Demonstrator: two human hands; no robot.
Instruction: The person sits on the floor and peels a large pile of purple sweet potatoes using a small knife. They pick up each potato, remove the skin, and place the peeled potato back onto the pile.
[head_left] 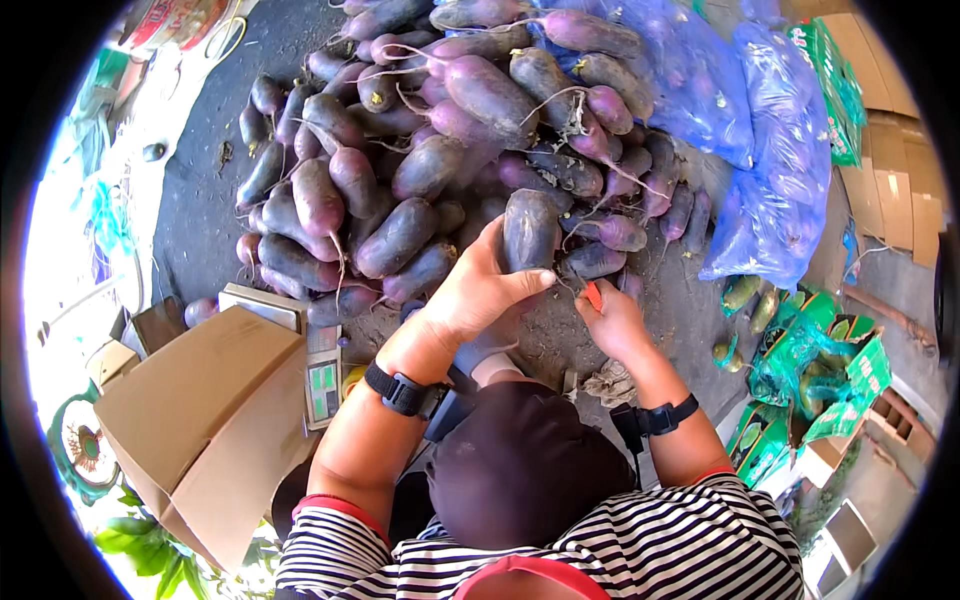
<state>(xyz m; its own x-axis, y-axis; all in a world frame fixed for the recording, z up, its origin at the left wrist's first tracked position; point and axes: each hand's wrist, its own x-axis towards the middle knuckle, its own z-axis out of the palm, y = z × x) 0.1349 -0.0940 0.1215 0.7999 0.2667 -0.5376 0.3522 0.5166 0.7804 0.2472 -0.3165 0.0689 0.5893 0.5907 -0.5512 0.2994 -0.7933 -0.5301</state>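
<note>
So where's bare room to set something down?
The flat dark ground left of the heaped long purple radishes; the grey floor between your right hand and oblong green vegetables. Crowded: across the radishes and shiny blue plastic bags.

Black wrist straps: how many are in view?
2: the left strap, around the left wrist, behind the left hand holding a dark radish; the right strap, around the right wrist, behind the right hand. Neither is hidden; others might be.

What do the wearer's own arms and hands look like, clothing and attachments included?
The left hand and right hand are ungloved. The short sleeves are striped black and white, with red cuffs. Each forearm wears a black strap with a dark, boxy device.
</note>
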